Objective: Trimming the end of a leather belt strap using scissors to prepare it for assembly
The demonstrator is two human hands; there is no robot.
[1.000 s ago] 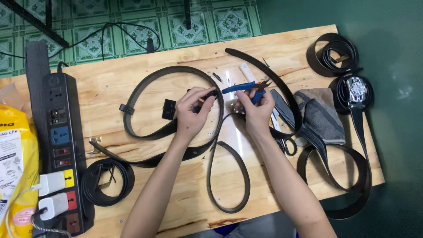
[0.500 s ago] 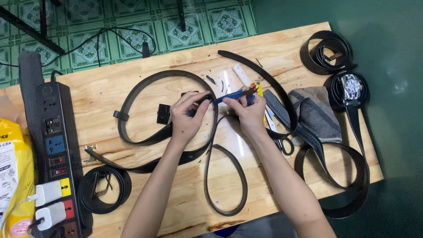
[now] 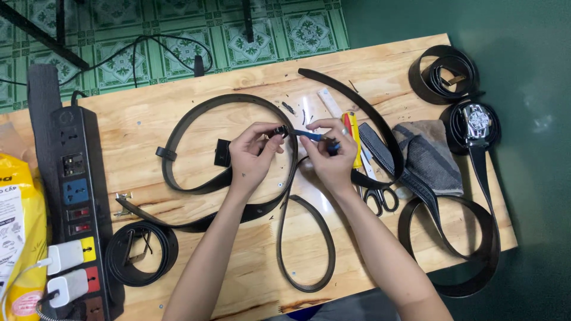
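I observe the left hand [image 3: 250, 159] with its grip closed on the end of a black belt [image 3: 196, 113], at the centre of the wooden surface [image 3: 143, 125]. The right hand [image 3: 330, 156] pinches a blue-handled tool [image 3: 309, 135] against that end. Scissors [image 3: 377, 193] lie just beside.

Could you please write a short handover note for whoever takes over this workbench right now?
Left hand: pinches the end of the black belt between fingertips, above the wooden table.
Right hand: grips a blue-handled tool, its tip at that belt end.
The belt loops across the table centre; its strap runs down toward the near edge.
Nearby: scissors and a yellow utility knife right of the hands, coiled belts at left and far right, power strip on the left.
Done: belt end and tool brought together. Left: whether the work at the belt end is finished cannot be told.
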